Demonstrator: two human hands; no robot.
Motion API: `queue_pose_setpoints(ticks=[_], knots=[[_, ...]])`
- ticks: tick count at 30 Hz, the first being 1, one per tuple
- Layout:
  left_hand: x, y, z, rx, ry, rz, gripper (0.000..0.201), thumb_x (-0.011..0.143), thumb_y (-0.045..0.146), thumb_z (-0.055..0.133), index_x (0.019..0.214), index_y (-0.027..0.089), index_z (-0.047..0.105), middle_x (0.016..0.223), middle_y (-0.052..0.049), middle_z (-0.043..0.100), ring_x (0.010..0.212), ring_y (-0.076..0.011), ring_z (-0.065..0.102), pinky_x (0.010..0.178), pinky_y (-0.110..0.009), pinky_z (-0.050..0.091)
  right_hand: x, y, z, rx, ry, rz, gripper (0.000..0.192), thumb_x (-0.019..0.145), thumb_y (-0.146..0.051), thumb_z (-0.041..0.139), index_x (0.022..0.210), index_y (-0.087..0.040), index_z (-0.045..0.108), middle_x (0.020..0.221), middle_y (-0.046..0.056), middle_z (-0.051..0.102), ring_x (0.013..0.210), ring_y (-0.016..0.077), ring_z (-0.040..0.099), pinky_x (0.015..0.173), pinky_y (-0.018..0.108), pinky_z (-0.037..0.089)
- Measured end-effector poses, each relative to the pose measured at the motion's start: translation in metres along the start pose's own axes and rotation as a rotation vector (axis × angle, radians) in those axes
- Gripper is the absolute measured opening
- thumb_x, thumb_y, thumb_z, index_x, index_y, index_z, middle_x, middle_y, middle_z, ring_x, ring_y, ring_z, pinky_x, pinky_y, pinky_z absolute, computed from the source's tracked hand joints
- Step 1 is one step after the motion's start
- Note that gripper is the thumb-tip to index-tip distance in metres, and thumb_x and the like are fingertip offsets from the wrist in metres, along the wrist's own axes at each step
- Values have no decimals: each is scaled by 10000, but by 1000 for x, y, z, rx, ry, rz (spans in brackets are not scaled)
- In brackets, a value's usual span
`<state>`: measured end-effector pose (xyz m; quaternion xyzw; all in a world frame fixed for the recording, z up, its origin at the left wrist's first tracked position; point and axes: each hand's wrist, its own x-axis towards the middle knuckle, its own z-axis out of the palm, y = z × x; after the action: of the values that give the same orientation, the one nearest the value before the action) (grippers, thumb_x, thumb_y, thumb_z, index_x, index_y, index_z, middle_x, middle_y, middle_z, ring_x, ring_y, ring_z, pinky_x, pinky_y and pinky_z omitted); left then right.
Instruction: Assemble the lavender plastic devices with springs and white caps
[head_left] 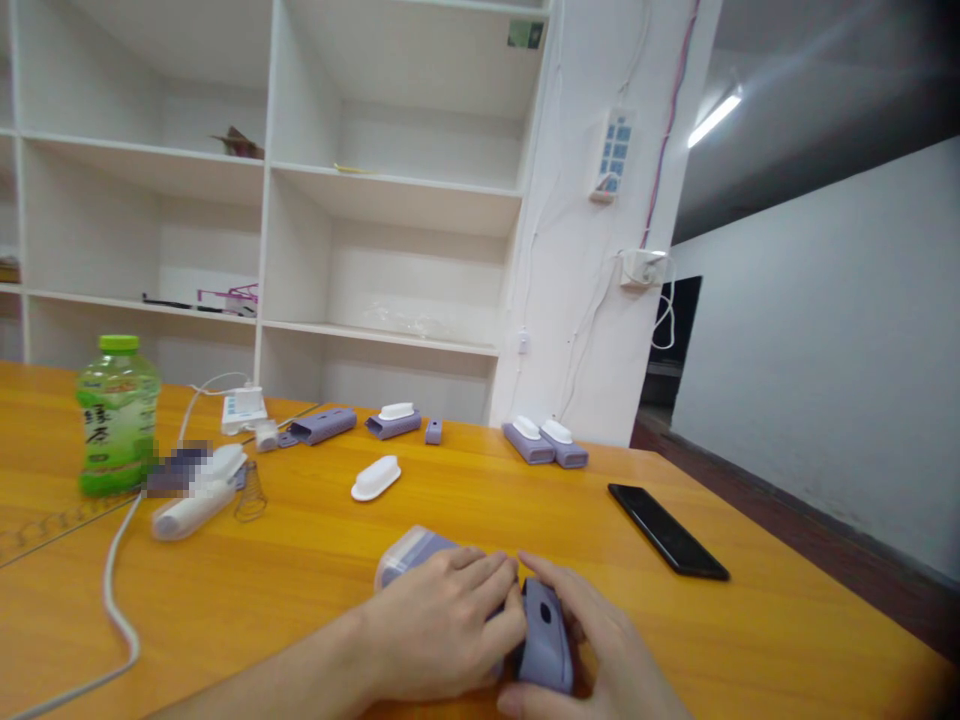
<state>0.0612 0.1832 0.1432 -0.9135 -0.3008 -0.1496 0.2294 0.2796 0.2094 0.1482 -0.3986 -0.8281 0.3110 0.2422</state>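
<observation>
From the head camera, both of your hands meet low in the picture, at the near edge of the orange worktop [750, 640]. Your left hand [442, 630] lies curled over a lavender plastic casing [409, 552], palm down, fingers closed across its top so that it stays pinned flat to the wood; only its pale, rounded far end shows past your knuckles. Your right hand [600, 650] is closed around a second lavender piece [545, 640], thumb on one side and fingers on the other, holding it upright against the casing so the two parts touch where your fingertips come together. That grip looks chosen to keep both halves lined up while you press them close.

The held piece is a matte lilac shell with rounded corners and a small dark oval opening in its face. It looks like smooth, rigid moulded plastic.

Farther back, more parts wait in a loose row: a white cap [376, 478] lying alone, purple housings [324, 425] near the shelving, and two capped units [544, 441] side by side. A green bottle [118, 415] stands at the left, a black phone [667, 543] lies flat to the right, well apart from your hands, and a small wire spring [250, 492] sits near the bottle.
</observation>
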Motion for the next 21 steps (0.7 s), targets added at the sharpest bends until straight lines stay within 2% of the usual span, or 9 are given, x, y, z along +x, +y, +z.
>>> queue_pose_setpoints(ticks=[9,15,21], knots=[[3,2,-3,-25,-34,-24,313,1032,299,369,1185,101,558,1266,-133,651,1151,-253,624,937,-365,534,-2,-3,0,-23,-7,48,812,583,-246,815,1353,-195,563,1379,122,591,1263,331,558,1103,439,428],[2,1,-2,-41,-7,-2,293,1035,286,377,1184,117,565,1251,-144,660,1159,-244,625,940,-355,524,-2,0,0,-74,-16,81,863,574,-261,809,1389,-180,534,1411,138,564,1295,348,530,1125,468,400],[4,4,-2,-72,22,3,306,1048,238,333,1178,96,571,1238,-144,669,1157,-248,630,967,-364,516,-5,-5,-4,-78,-27,50,862,583,-306,832,1391,-217,544,1423,114,559,1301,355,526,1121,462,408]])
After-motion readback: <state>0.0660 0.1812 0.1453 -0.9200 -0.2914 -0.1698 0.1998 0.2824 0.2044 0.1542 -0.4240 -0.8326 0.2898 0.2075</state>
